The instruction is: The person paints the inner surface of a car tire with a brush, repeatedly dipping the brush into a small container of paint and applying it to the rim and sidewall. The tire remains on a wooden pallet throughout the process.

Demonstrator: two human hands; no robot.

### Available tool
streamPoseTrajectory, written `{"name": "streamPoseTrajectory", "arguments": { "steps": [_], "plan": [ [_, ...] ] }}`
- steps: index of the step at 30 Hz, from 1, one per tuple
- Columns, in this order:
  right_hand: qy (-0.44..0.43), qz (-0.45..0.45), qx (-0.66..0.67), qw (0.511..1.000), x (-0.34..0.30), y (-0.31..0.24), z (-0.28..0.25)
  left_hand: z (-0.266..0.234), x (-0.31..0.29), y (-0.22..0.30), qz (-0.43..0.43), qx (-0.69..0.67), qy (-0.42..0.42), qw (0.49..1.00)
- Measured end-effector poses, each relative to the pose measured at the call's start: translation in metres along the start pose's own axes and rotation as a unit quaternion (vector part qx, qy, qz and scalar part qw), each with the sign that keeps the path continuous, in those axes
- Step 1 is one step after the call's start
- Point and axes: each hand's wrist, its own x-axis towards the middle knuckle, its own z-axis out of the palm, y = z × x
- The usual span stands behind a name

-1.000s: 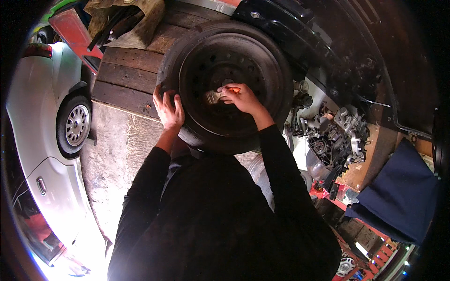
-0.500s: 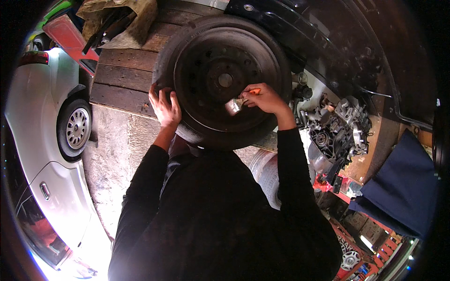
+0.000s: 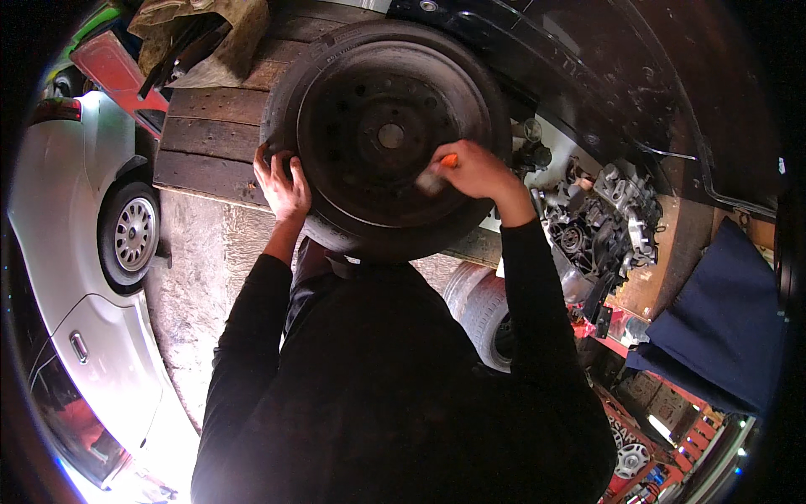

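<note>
A dark wheel [image 3: 357, 181], a steel rim inside a black tyre [image 3: 281, 109], lies flat in front of me. My left hand [image 3: 285, 193] rests against the tyre's near left edge, its fingers spread apart. Inside the near right part of the rim, my right hand [image 3: 477, 172] is closed around a paintbrush [image 3: 431, 182]. The brush's orange handle end shows by the fingers. Its pale bristle end is smeared by motion over the rim surface, so I cannot tell whether it touches.
Wooden planks [image 3: 206, 134] support the wheel. A dirty cloth bag [image 3: 243, 50] sits far left; a black panel [image 3: 579, 76] stands far right. Metal engine parts [image 3: 600, 231] and a dark blue cloth [image 3: 714, 328] lie right. Below is another tyre [image 3: 487, 315]; a silver car [image 3: 84, 244] stands left.
My right hand and the paintbrush have shifted slightly within the rim, and the brush is now blurred. My left hand stays at the tyre edge. The whole view has moved a little.
</note>
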Motion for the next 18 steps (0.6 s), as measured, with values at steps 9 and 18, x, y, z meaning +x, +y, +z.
{"name": "streamPoseTrajectory", "arguments": {
  "steps": [9, 18],
  "plan": [
    [0.015, 0.055, 0.191, 0.980, 0.015, 0.037, 0.037, 0.001, 0.000, 0.001, 0.006, 0.007, 0.004, 1.000],
    [0.247, 0.058, 0.051, 0.966, 0.047, 0.024, 0.068, 0.004, -0.003, -0.003, 0.016, 0.015, 0.017, 1.000]
  ]
}}
